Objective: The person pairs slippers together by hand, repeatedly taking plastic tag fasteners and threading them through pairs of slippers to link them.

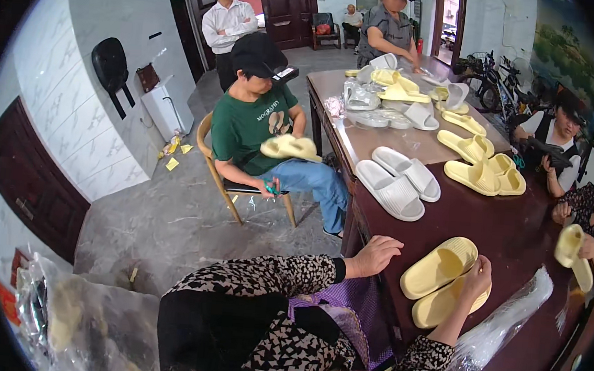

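Resting palm down with loose fingers, the left hand (375,254) lies on the near left edge of the dark reddish-brown wooden worktop (487,219) and grips nothing. The right hand (477,275) curls its fingers over the rim of the lower one of two pale yellow ribbed foam slippers (442,282), which lie stacked side by side just right of the left hand, close to the worktop's near edge. Bare dark wood stays open between this pair and a pair of white ribbed foam slippers (398,181) farther along the left edge. A crumpled clear plastic bag (504,324) lies just right of the right hand, toward the near right corner. More yellow slippers (480,172) crowd the right side beyond the open patch. Off the left edge, a seated person in a green shirt (253,124) holds another yellow slipper above the grey floor (171,218).
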The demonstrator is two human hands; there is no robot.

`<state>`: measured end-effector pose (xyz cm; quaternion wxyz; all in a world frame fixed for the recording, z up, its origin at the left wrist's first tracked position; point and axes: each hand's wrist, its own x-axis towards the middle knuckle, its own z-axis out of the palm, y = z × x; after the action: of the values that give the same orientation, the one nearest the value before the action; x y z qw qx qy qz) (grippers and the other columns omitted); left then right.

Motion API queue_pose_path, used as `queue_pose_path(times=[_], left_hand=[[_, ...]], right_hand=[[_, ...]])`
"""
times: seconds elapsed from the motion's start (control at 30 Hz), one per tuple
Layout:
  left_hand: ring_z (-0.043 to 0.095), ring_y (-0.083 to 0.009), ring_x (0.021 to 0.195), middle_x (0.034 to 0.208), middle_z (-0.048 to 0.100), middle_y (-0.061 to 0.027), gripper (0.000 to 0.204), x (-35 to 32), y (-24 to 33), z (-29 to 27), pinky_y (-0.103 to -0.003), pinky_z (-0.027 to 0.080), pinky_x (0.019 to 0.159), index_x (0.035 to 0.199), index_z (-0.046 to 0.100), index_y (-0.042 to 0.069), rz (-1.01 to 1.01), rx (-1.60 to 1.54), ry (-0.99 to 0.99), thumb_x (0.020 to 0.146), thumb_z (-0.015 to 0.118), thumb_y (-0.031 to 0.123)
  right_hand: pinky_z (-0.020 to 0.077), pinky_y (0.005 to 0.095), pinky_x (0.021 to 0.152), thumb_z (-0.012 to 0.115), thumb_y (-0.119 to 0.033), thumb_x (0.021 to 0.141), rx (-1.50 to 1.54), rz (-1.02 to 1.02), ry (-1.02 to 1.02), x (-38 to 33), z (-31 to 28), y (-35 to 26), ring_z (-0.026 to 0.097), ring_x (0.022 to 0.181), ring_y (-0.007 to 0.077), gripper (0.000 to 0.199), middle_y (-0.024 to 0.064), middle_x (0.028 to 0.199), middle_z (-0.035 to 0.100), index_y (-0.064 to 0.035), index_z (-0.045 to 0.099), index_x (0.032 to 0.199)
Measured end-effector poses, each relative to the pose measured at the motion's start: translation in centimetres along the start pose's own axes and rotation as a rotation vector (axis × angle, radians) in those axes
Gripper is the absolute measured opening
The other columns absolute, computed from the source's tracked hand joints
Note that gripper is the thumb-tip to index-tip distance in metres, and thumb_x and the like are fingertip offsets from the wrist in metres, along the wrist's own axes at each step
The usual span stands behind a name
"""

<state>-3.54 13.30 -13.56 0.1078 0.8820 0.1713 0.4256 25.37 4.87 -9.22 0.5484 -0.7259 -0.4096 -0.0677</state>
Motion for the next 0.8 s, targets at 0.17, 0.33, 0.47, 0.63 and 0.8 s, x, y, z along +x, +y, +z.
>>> queue_pose_path(times=[0.17,0.33,0.47,0.63,0.8], left_hand=[[0.051,-0.0286,0.105,0.117,0.055,-0.0105,0.019,-0.1,0.0,-0.1,-0.040,0.037,0.088,0.100,0.055,0.005,0.009,-0.005,0.011,0.081,0.052,0.003],[0.051,-0.0289,0.105,0.117,0.055,-0.0108,0.020,0.0,-0.1,0.0,-0.040,0.037,0.088,0.100,0.054,0.005,0.019,-0.002,0.022,0.081,0.052,0.002],[0.051,-0.0291,0.106,0.118,0.055,-0.0107,0.020,0.1,-0.1,0.1,-0.040,0.037,0.088,0.100,0.054,0.005,0.018,-0.006,0.018,0.081,0.052,0.002],[0.051,-0.0291,0.106,0.118,0.055,-0.0105,0.019,-0.2,-0.1,0.0,-0.040,0.037,0.088,0.100,0.054,0.005,0.008,-0.007,0.015,0.081,0.051,0.002],[0.050,-0.0291,0.107,0.118,0.054,-0.0106,0.019,0.0,-0.3,0.1,-0.041,0.036,0.089,0.100,0.054,0.005,0.018,0.005,0.012,0.081,0.051,0.002]], right_hand=[[0.0492,0.0338,0.071,0.053,-0.005,0.084,-0.006,0.040,-0.003,-0.1,0.1,0.1,0.064,0.076,0.0254,0.018,0.0165,0.087,0.067,0.0020,0.064,0.097],[0.0491,0.0336,0.071,0.053,-0.005,0.085,-0.006,0.015,0.000,0.1,0.3,0.2,0.064,0.078,0.0251,0.018,0.0163,0.088,0.067,0.0027,0.063,0.097],[0.0491,0.0335,0.072,0.053,-0.005,0.085,0.013,0.023,0.002,0.1,0.3,0.8,0.064,0.078,0.0247,0.017,0.0162,0.089,0.067,0.0029,0.063,0.097],[0.0490,0.0330,0.072,0.053,-0.005,0.085,0.024,0.036,0.003,-0.1,0.1,-0.2,0.064,0.078,0.0235,0.017,0.0158,0.089,0.067,0.0028,0.063,0.097],[0.0489,0.0325,0.071,0.053,-0.005,0.085,0.013,0.057,0.007,0.1,0.2,0.0,0.064,0.078,0.0229,0.018,0.0157,0.088,0.067,0.0029,0.063,0.097]])
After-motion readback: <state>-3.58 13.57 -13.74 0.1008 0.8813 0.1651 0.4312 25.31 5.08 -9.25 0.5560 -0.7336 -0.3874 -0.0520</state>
